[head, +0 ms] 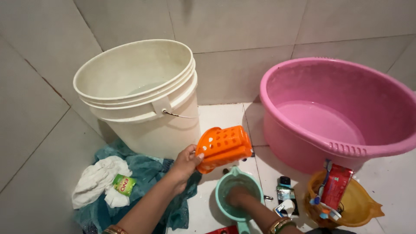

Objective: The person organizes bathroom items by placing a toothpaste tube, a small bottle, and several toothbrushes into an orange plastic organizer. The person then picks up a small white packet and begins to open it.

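The left hand (185,162) grips an orange perforated basket (223,148) by its lower left corner, thumb on the face and fingers closed behind it, holding it tilted in the air above the floor (225,117), in front of the white bucket (143,95). The right hand (237,196) is sunk into a small green mug (239,195) just below the basket; water and the mug's wall hide the fingers, so I cannot tell whether they are curled or spread, or whether they hold anything.

The basket hangs from a one-corner pinch, likely with wet fingers. I judge it could slip and drop onto the mug, knocking it over and spilling its water across the tiles. The mug sits between a teal cloth (149,173) at the left and a dark bottle (286,190) at the right, so a jolt could tip the bottle too. The yellow bowl (359,203), near the floor's right edge, holds a red tube (337,184) and toothbrushes standing loosely; a bump from the right forearm might topple them. The pink tub (338,112) holds water and stands close by, and splashes would wet the white rag (97,177) and green sachet (125,184) lying on the cloth.
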